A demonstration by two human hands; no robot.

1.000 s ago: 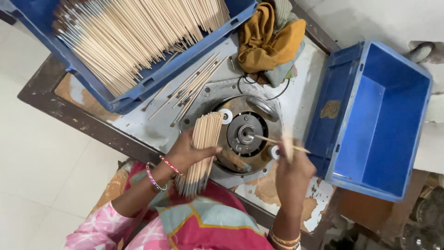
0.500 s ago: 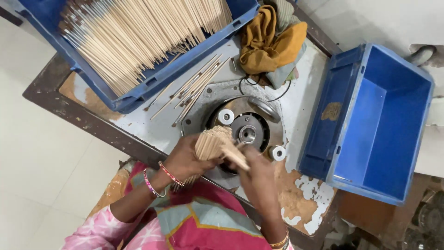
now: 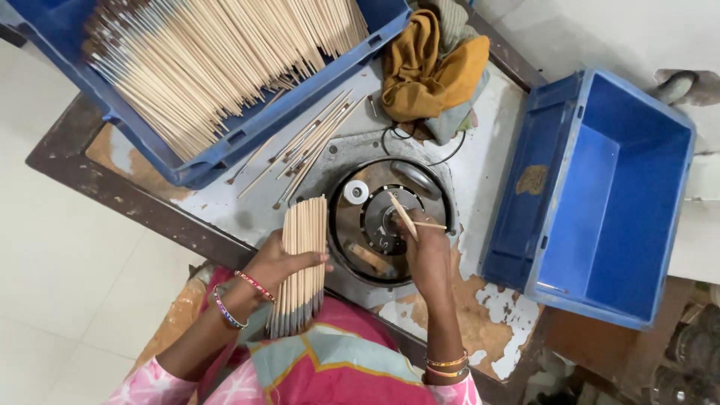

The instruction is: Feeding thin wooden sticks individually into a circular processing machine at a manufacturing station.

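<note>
Left hand is clenched round a bundle of sticks, held upright-ish w/ dark-tipped ends toward the body, at abt 7 o'clock of the round machine. Right hand pinches a single stick at the machine's hub; a 2nd thin stick seems to poke out at 3 o'clock of the fingers, hard to tell if it's gripped.

Progress, as a judgement: early to mid. The bundle in hand looks full, the blue bin at 3 o'clock shows no sticks in its visible part, and the blue crate at 11 o'clock is packed w/ sticks. A few loose sticks lie on the worn tabletop btwn crate and machine. Yellow cloth sits bunched at 12 o'clock.

Hidden: hub detail under right fingers, crate's far end cut off, bin's near wall blocks part of its floor.
</note>
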